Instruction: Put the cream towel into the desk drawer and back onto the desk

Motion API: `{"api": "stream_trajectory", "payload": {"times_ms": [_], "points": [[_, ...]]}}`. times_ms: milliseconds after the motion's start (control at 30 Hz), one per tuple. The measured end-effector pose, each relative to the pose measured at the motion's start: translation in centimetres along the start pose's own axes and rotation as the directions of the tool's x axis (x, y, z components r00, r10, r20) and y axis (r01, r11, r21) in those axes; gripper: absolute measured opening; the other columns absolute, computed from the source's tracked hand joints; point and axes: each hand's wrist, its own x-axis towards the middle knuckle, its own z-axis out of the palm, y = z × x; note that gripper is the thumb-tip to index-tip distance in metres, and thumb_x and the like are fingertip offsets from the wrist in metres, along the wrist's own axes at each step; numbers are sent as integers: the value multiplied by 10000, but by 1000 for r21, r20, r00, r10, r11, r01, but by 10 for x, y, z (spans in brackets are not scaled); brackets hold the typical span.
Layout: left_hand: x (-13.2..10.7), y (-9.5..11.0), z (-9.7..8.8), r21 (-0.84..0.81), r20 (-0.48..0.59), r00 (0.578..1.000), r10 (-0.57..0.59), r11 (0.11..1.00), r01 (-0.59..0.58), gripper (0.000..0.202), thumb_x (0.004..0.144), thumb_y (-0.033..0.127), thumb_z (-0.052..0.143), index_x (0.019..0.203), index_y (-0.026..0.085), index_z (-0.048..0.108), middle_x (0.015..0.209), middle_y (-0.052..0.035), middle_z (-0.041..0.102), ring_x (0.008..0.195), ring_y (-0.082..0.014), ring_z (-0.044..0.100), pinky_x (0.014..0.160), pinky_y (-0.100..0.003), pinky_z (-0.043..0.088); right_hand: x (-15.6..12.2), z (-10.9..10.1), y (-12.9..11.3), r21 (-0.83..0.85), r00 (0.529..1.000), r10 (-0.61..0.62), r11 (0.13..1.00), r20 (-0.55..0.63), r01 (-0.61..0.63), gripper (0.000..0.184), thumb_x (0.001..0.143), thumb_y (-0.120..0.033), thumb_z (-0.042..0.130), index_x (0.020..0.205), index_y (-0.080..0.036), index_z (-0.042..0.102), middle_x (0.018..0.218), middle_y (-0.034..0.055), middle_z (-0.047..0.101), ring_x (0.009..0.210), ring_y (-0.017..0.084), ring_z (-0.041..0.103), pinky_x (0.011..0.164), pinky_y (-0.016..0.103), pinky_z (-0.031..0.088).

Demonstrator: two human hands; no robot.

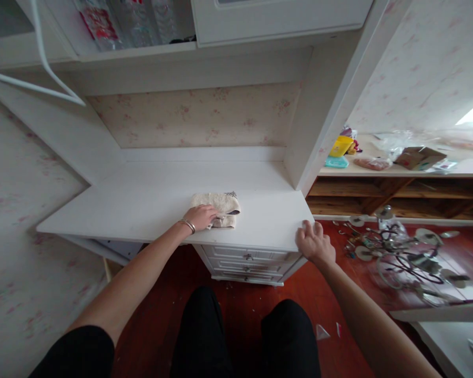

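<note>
My left hand (202,216), with a bracelet at its wrist, presses on a folded beige cloth (218,200) on the white desktop (153,197). Its fingers lie over the fold, and a dark patch shows inside the cloth's right end. At the desktop's front right corner, my right hand (316,241) has its fingers bent around the edge. The fingertips there are partly hidden.
Above the desk hangs a cabinet (276,23) with plastic bottles (136,23); a white cable (43,58) dangles at left. Drawers (249,262) sit below. To the right, a chandelier (413,257) lies on the red floor before a low shelf (347,186) bearing bags and a box (420,156).
</note>
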Motion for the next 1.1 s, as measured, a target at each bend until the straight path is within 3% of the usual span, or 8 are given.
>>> {"api": "stream_trajectory", "payload": {"times_ms": [200,333,500,700,833,900,1000,1100], "points": [[0,0,-6,-19,-135,990,49,998,-52,254,924,299,446,909,245,694,932,-47,637,917,-176,566,826,-306,464,0,0,0,-7,1000,2,1000,-6,-2,545,938,-494,152,1423,-318,326,1441,119,306,1061,357,544,873,520,440],[-12,1,-16,-86,-283,957,64,992,-92,290,952,286,401,954,211,681,946,-60,611,876,-153,554,826,-298,469,-1,1,1,-4,1000,-13,1000,-20,13,550,937,-500,138,1420,-316,327,1439,127,309,1048,352,551,868,522,443],[-30,4,-10,-104,-165,971,175,976,-194,264,934,322,454,884,247,702,981,-36,609,914,-156,551,860,-301,465,-1,2,1,-7,1000,-14,1000,-20,13,552,936,-496,146,1421,-311,334,1423,126,329,1040,332,549,880,515,436],[-21,4,1,-42,-190,980,-57,998,50,285,890,299,516,1159,252,597,1113,-45,599,1039,-196,527,889,-323,461,-1,2,1,1,1000,-7,1000,-6,7,551,937,-485,153,1436,-316,314,1440,122,310,1065,333,535,887,511,429],[-12,12,-3,67,-118,984,-131,988,139,224,917,258,436,993,250,647,1003,-48,610,952,-198,544,795,-317,466,0,3,1,3,1000,9,1000,0,-9,554,936,-491,142,1438,-321,303,1451,120,297,1062,344,541,886,519,427],[-13,16,-7,95,-135,980,-144,983,158,275,932,226,378,978,246,648,1005,-59,600,948,-196,540,759,-306,462,0,3,1,0,1000,8,1000,7,-8,549,937,-488,139,1432,-322,310,1447,124,302,1066,343,541,882,520,429],[-26,18,-12,119,-184,978,-102,985,125,320,935,195,341,1072,246,625,1037,-82,582,979,-202,522,780,-313,456,1,3,2,-9,1000,-15,1000,6,15,544,939,-476,145,1430,-317,317,1448,132,301,1087,335,528,887,513,428],[-46,15,-13,158,-148,989,11,987,12,303,932,197,355,1084,246,613,1017,-91,578,981,-214,518,820,-339,447,1,3,1,-1,1000,-15,1000,-3,15,548,938,-479,146,1435,-317,311,1455,132,296,1099,336,519,893,511,424]]}}
